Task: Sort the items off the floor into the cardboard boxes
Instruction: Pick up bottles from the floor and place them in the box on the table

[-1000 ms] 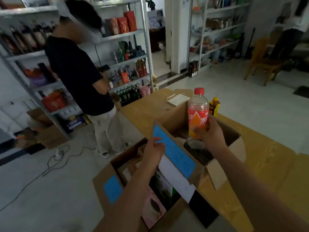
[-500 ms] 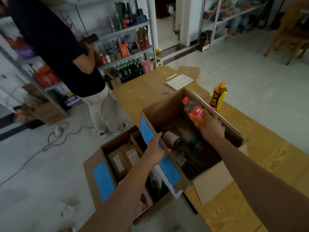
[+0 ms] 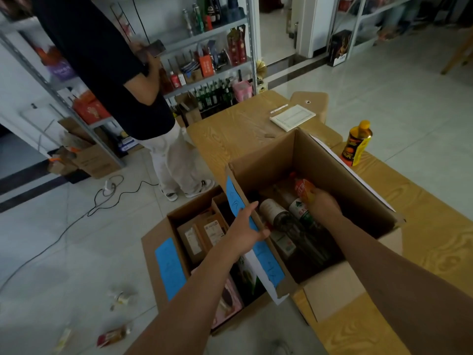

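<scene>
Nearest the camera, a few small packets (image 3: 112,336) lie scattered on the pale tiled floor (image 3: 64,252), so sorting is far from done. Just beyond them, an open brown cardboard box with blue labels (image 3: 169,267) sits on the floor, already holding flat brown and pink packages.

The person's left hand (image 3: 247,230) rests on the blue-taped near flap of the taller open cardboard box (image 3: 345,180), fingers loosely spread and grasping nothing, seemingly steadying that flap.

The change is in the right hand (image 3: 322,204): a second ago it held the clear plastic bottle with the red cap and orange label (image 3: 303,189) upright above the box, and half a second ago it was tipping it over the rim. Now the bottle is down inside the tall box, leaning among the dark bottles there, cap pointing away. The right hand is wrapped around its lower end — not yet let go. The placement looks nearly finished; only the release appears to remain.

Further off, a yellow and black bottle (image 3: 357,144) stands on the wood-grain table (image 3: 422,239) beside the box, a white pad (image 3: 293,119) beyond it.
</scene>
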The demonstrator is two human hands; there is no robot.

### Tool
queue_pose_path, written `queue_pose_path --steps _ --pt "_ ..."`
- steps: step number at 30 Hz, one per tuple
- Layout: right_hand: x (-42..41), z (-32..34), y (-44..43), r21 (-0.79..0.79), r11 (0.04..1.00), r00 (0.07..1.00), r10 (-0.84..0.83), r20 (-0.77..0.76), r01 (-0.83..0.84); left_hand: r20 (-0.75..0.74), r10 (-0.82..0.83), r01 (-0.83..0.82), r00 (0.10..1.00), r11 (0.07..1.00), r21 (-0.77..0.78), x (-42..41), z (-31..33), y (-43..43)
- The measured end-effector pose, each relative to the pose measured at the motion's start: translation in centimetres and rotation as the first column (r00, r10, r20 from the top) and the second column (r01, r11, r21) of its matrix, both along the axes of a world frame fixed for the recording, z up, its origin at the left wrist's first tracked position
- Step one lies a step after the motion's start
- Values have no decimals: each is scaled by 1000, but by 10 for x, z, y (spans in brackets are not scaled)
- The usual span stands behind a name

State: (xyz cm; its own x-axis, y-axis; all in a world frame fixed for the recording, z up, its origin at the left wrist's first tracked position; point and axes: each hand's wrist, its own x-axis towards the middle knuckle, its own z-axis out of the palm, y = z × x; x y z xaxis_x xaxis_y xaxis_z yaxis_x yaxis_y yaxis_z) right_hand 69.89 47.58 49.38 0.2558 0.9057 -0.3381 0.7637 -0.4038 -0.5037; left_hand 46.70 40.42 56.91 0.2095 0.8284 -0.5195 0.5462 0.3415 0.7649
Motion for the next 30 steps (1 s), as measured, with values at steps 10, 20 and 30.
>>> queue_pose_path --steps 10,20,30 --pt "-22 30 -23 221 975 995 -8 -101 30 66 24 -25 998 1000 16 0 5 -6" --pt "-88 93 -73 345 935 986 -27 -164 83 173 83 -110 981 982 154 -60 27 -53" --pt "-252 156 -178 490 872 968 135 -210 -15 275 237 -321 932 891 319 -213 74 -127"
